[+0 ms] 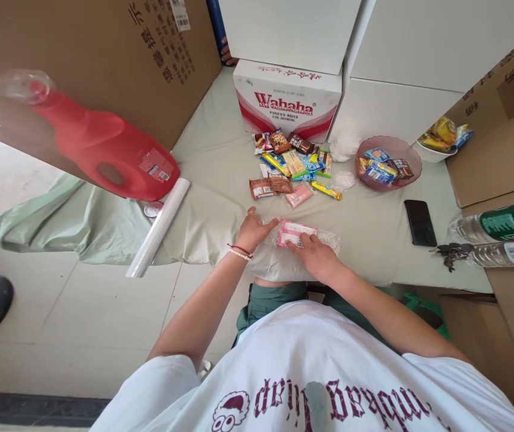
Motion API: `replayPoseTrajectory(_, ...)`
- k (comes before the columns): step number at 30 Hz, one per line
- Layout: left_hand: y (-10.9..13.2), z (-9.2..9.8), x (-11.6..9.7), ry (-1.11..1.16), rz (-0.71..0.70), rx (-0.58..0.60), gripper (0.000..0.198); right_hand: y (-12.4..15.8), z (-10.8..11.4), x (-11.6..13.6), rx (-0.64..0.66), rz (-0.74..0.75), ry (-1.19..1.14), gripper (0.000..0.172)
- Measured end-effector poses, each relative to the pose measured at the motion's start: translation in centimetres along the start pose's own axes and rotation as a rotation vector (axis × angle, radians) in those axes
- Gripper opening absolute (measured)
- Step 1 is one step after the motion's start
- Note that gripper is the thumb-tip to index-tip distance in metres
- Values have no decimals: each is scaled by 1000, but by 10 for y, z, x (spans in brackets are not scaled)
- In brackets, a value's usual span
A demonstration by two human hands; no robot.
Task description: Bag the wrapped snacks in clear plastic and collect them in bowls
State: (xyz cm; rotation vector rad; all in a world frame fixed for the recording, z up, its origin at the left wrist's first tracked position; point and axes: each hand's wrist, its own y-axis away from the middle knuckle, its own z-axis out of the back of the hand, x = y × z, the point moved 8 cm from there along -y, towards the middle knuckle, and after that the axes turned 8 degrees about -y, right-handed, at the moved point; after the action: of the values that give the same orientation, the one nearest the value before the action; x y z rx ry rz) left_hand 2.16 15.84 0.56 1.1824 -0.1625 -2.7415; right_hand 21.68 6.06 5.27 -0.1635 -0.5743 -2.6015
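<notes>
A flat pink-and-white packet (296, 230) lies on a piece of clear bubble wrap (330, 240) near the front edge of the cloth-covered table. My right hand (318, 257) grips the packet from the right, its fingertips and thumb on the lower part. At the wrap's left end is my left hand (253, 233), wearing a red cord and a white bead bracelet. Its thumb stretches out to the wrap, apart from the fingers. Just beyond the hands lies a pile of wrapped snacks (295, 162), with a small pink packet (299, 195) at its near side.
A Wahaba-style printed water carton, reading "Wahaha" (288, 99), stands behind the snacks. Right of it are a pink bowl (412, 177) of snacks, a black phone (420, 223) and plastic bottles (504, 223). Leftward are a red jug (113, 150) and a plastic film roll (160, 225).
</notes>
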Motion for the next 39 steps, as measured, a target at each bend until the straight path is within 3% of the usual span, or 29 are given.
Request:
replayPoseTrajectory(3, 3, 5, 0, 28, 66, 59, 46, 1, 0, -1, 7, -2, -3, 68)
replayPoseTrajectory(7, 22, -5, -32, 93, -34, 73, 18, 0, 0, 0, -28, 29, -30, 70)
replayPoseTrajectory(12, 70, -49, -87, 19, -286, 103, 21, 6, -5, -5, -169, 126, -226, 51)
replayPoseTrajectory(16, 109, -67, -99, -195, -496, 57, 38, 31, -6, -24, -303, 286, -591, 35)
replayPoseTrajectory(17, 116, -70, -97, -262, -543, 50, 41, 37, -6, -37, -355, 245, -675, 31)
replayPoseTrajectory(19, 127, -75, -91, -361, -613, 52, 47, 48, -7, -73, -521, 11, -748, 30)
replayPoseTrajectory(22, 134, -81, -84, -446, -685, 60, 58, 63, -14, -113, -705, -365, -603, 42)
replayPoseTrajectory(24, 135, -84, -82, -474, -701, 57, 65, 61, -21, -119, -659, -428, -528, 43)
replayPoseTrajectory(27, 135, -87, -81, -485, -710, 39, 69, 53, -21, -117, -554, -374, -626, 26)
replayPoseTrajectory(32, 137, -87, -79, -481, -737, 2, 66, 27, 15, -96, -398, -294, -894, 19)
replayPoseTrajectory(35, 139, -88, -79, -478, -774, -21, 59, -9, 41, -65, -336, -263, -703, 6)
replayPoseTrajectory(39, 136, -85, -79, -437, -795, -38, 40, -57, 40, -28, -178, -299, -369, 13)
